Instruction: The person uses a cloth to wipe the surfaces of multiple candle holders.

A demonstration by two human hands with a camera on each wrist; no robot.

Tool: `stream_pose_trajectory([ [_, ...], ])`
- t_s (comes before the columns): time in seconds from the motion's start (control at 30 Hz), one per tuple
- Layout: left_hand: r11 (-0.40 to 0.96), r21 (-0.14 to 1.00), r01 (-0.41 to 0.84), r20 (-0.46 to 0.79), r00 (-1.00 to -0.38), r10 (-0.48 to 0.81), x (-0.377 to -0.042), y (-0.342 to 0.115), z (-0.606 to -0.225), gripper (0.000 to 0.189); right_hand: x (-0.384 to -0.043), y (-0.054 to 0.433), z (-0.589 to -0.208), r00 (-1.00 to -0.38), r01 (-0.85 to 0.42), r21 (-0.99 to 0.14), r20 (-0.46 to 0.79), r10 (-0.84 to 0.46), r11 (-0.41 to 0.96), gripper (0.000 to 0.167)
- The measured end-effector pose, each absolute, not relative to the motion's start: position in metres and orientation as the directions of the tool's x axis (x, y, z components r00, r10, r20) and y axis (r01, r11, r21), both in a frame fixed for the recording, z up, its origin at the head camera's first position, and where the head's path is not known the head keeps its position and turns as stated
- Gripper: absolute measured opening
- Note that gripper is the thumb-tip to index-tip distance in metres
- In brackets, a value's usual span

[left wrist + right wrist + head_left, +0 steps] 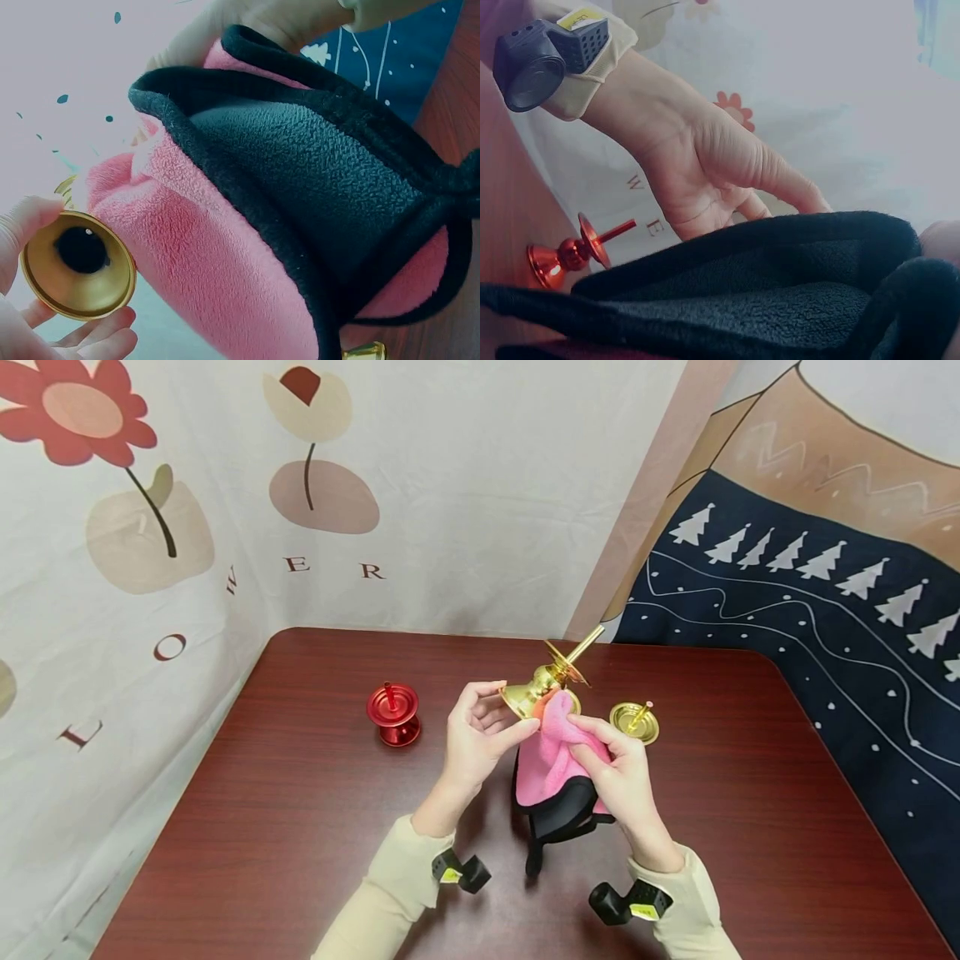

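In the head view my left hand (480, 739) grips a gold candle holder (543, 681) by its flared base, thumb and fingers at the rim. The holder is raised and tilted, its spike to the upper right. The left wrist view looks into its hollow base (79, 262). My right hand (611, 756) pinches a pink cloth (551, 760) with black trim and a dark grey underside (300, 150). The cloth bunches against the holder near its base and hangs below it. In the right wrist view the cloth hides the candle holder and part of my left hand (712, 165).
A red candle holder (393, 714) stands on the dark wooden table (285, 827) to the left. Another gold candle holder (633, 722) stands just beyond my right hand. Printed fabric (450, 527) hangs behind the table and along its sides.
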State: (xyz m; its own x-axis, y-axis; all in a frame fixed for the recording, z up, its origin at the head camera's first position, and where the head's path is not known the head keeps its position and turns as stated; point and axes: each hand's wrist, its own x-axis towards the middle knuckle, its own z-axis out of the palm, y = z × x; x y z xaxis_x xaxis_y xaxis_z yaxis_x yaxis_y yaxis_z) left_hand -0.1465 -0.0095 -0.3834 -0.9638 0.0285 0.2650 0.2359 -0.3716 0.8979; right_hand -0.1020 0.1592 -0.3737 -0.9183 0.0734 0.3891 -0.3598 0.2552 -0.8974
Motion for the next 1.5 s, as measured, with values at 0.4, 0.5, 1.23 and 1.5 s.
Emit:
stream_pose_trajectory([
  [0.4,-0.449,0.893,0.037,0.119,-0.980,0.157,-0.142,-0.010,-0.380,0.042,-0.112,0.160,-0.372,-0.989,-0.088,-0.994,0.094,0.110,0.062,0.032],
  [0.5,-0.453,0.891,0.023,0.105,-0.982,0.156,-0.142,-0.009,-0.379,0.041,-0.114,0.160,-0.371,-0.992,-0.042,-0.999,0.042,0.123,0.005,0.035],
  [1.23,-0.426,0.904,0.043,0.089,-0.992,0.087,-0.144,-0.006,-0.388,0.044,-0.107,0.158,-0.369,-0.993,-0.034,-0.992,0.020,0.112,-0.125,0.035],
  [1.5,-0.412,0.908,0.079,0.112,-0.992,0.058,-0.147,-0.006,-0.391,0.047,-0.101,0.157,-0.366,-0.991,-0.106,-0.994,0.105,0.078,-0.001,0.033],
])
